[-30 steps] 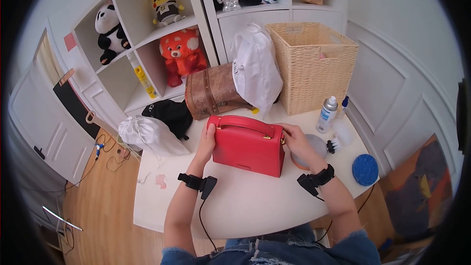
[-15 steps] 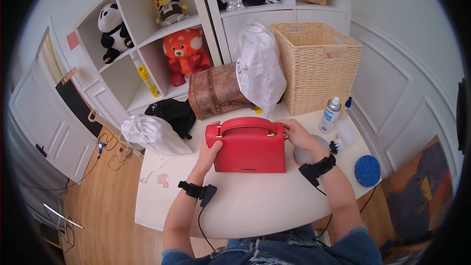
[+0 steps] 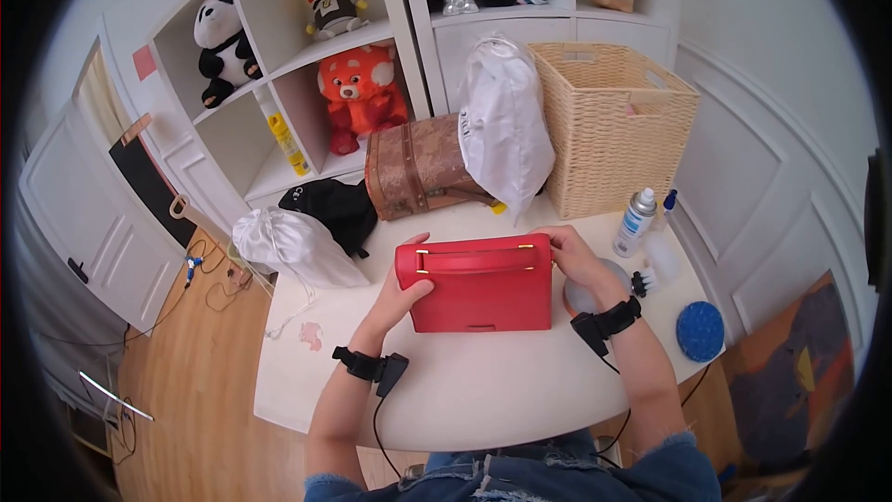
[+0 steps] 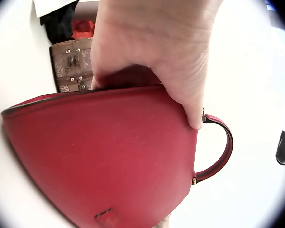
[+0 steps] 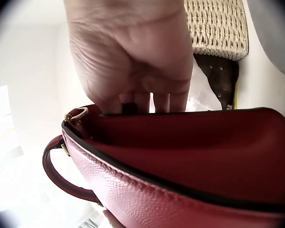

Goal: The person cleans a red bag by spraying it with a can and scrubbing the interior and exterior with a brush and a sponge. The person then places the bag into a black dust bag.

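Observation:
A red leather handbag (image 3: pixel 481 296) with a short top handle (image 3: pixel 474 262) and gold-coloured fittings is held over the white table (image 3: pixel 446 390), its front towards me. My left hand (image 3: pixel 401 297) grips its left end, thumb on the front by the top edge. In the left wrist view that thumb (image 4: pixel 194 114) lies close to the handle's fitting, the other fingers passing behind the bag. At the right end my right hand (image 3: pixel 578 258) holds the bag's rear edge. The right wrist view shows its fingers (image 5: pixel 142 100) behind that edge, beside a strap ring (image 5: pixel 76 114) and the folded-in side.
White drawstring pouches (image 3: pixel 295 246) (image 3: pixel 506 121), a black pouch (image 3: pixel 330 209), a brown patterned case (image 3: pixel 418 167) and a wicker basket (image 3: pixel 613 130) stand behind. To the right are a spray can (image 3: pixel 636 221), a brush (image 3: pixel 643 281), a grey disc and a blue round pad (image 3: pixel 700 331).
The handbag has turned from slanting to square-on, and its top has tipped towards me so more of the top shows. Both hands keep hold of its ends. The head view has shifted slightly.

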`<act>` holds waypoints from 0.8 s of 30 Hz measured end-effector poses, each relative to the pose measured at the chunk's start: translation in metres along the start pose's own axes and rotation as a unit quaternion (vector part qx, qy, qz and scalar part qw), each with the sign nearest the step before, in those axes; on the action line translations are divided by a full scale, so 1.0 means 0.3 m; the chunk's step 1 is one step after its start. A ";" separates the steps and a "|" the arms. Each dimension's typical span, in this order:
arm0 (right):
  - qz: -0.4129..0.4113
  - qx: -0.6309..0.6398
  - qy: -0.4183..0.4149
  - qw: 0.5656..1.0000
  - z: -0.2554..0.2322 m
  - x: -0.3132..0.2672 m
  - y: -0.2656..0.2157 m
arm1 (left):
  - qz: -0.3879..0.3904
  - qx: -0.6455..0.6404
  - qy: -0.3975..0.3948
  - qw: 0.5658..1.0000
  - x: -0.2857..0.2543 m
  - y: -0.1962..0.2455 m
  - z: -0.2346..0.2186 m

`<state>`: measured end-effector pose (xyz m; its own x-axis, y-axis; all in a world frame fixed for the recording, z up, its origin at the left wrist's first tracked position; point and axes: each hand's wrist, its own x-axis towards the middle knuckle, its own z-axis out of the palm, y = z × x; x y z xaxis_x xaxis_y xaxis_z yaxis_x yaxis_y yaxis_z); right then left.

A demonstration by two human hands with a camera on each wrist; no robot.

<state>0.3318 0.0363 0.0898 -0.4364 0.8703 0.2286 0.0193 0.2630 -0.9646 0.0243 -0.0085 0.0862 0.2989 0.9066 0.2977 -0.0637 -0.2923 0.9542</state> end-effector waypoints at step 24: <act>-0.278 -0.349 -0.111 0.888 0.209 -0.333 -0.244 | 0.052 0.042 -0.181 0.981 -0.247 0.043 -0.039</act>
<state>0.3178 -0.0960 0.1292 -0.7181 0.4416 0.5379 0.2640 0.8880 -0.3766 -0.0097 -0.0758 0.0768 0.6145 0.7078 0.3484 -0.0372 -0.4152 0.9090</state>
